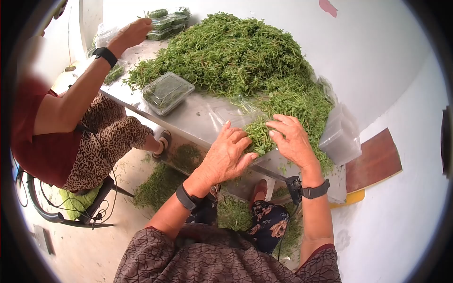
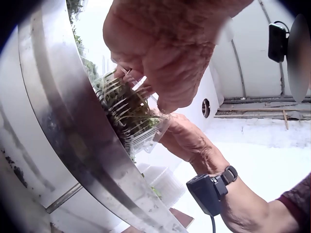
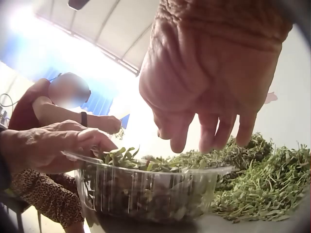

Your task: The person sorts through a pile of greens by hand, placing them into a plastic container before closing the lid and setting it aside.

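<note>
Between the two hands a clear plastic container point(image 3: 146, 191) holds green leafy stems point(image 1: 258, 134), some rising above its rim. My left hand point(image 1: 226, 155) lies at the container's left side, fingers loosely bent over the rim and touching the greens; the left wrist view shows this hand point(image 2: 165, 53) close over the ribbed container point(image 2: 138, 138). On the other side is my right hand point(image 1: 292, 139), its fingers spread. In the right wrist view that hand point(image 3: 209, 87) hangs above the greens, fingers pointing down and gripping nothing; whether its fingertips touch the leaves, I cannot tell.
A large heap of greens point(image 1: 236, 52) covers the table's back. A lidded container point(image 1: 168, 93) sits left, filled packs point(image 1: 167, 23) are stacked behind, and nested containers point(image 1: 340, 134) stand right, near a red board point(image 1: 375, 160). Another person point(image 1: 52, 127) sits at left.
</note>
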### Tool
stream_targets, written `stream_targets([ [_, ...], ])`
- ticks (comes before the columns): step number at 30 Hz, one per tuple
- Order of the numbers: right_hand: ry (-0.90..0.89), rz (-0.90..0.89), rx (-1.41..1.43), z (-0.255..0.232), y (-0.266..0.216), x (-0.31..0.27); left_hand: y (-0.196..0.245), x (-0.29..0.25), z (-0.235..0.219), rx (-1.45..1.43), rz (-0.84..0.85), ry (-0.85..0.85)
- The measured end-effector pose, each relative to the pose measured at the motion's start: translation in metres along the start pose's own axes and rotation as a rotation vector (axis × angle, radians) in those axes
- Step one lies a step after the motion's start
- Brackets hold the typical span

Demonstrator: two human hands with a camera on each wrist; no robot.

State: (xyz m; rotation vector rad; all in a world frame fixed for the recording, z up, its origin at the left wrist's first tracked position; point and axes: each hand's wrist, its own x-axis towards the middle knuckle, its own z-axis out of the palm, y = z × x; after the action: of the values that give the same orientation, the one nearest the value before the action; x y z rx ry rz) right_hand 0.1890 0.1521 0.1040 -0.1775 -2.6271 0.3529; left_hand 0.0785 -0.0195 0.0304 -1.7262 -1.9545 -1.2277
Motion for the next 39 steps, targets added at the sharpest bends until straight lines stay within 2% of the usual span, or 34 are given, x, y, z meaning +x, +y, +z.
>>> stream_targets([
  [3, -0.001, -0.023, 0.006, -0.010, -0.001, -0.013, 0.001, -0.003, 0.003, -0.030, 0.052, 0.071],
  [7, -0.014, -0.087, -0.009, -0.004, -0.002, -0.024, 0.004, -0.006, 0.006, -0.032, 0.099, 0.051],
  [16, -0.004, -0.069, -0.165, 0.021, 0.000, -0.021, 0.005, -0.001, 0.007, 0.023, 0.088, -0.011],
  [24, -0.003, 0.024, -0.265, 0.031, 0.007, -0.015, 0.007, 0.000, 0.007, 0.044, 0.086, -0.021],
  [31, -0.036, 0.151, -0.183, 0.034, 0.009, -0.013, 0.008, 0.001, 0.009, 0.021, 0.062, -0.041],
  [34, -0.001, 0.103, -0.218, 0.030, 0.008, -0.017, 0.008, 0.000, 0.008, 0.008, 0.058, -0.037],
  [39, 0.150, -0.037, -0.092, 0.019, -0.001, -0.022, 0.011, -0.004, 0.011, 0.025, 0.065, -0.021],
])
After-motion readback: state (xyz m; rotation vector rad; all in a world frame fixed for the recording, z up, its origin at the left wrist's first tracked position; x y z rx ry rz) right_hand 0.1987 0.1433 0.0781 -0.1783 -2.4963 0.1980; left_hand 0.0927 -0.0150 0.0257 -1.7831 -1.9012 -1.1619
